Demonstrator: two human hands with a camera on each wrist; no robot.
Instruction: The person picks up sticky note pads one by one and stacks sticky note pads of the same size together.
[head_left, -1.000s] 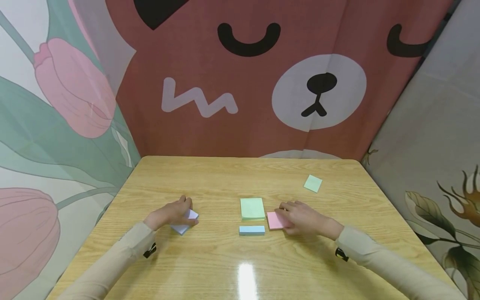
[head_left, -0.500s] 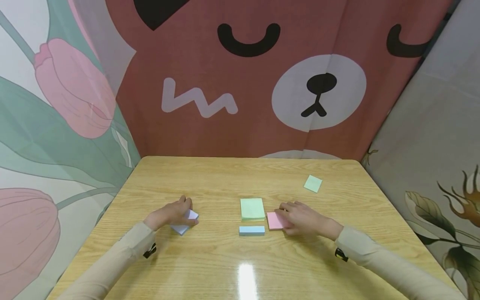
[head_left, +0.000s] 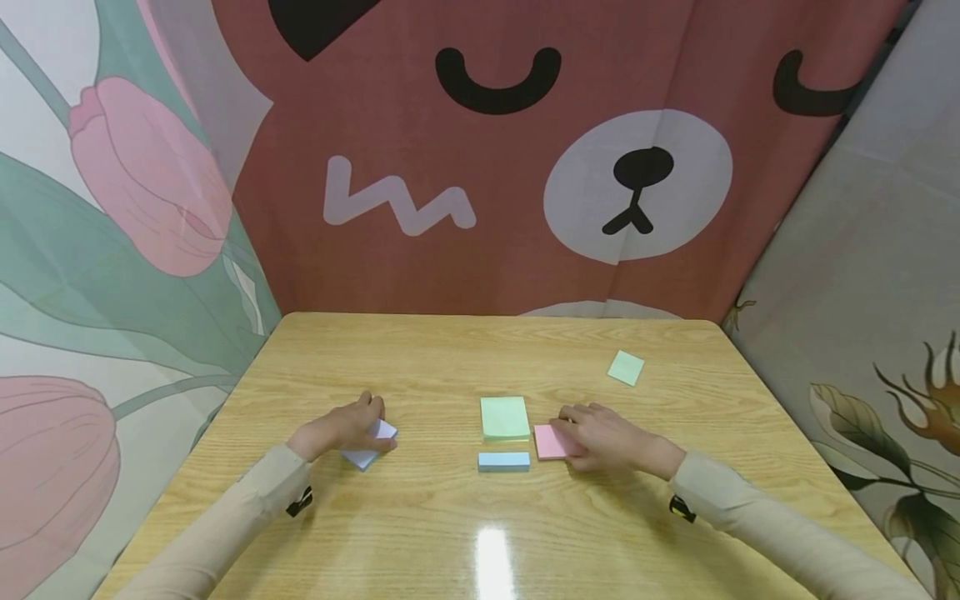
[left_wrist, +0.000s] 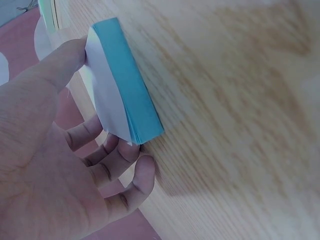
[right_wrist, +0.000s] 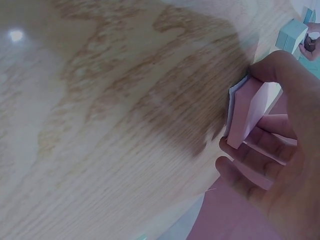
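In the head view my left hand (head_left: 341,429) holds a lavender sticky note pad (head_left: 363,458) on the left part of the table. The left wrist view shows thumb and fingers pinching this pad (left_wrist: 105,92) at opposite edges, its side looking turquoise. To the right, my right hand (head_left: 609,439) grips a pink sticky note pad (head_left: 551,442) between thumb and fingers, with part of its top covered. A thin pale layer lies under the pink pad (right_wrist: 245,112) in the right wrist view. Between the hands lie a larger light green pad (head_left: 505,418) and a narrow blue pad (head_left: 504,462).
A small pale green sticky note (head_left: 626,367) lies alone toward the back right. The wooden table (head_left: 420,533) has a bear-print curtain (head_left: 390,275) behind it, with printed fabric on both sides.
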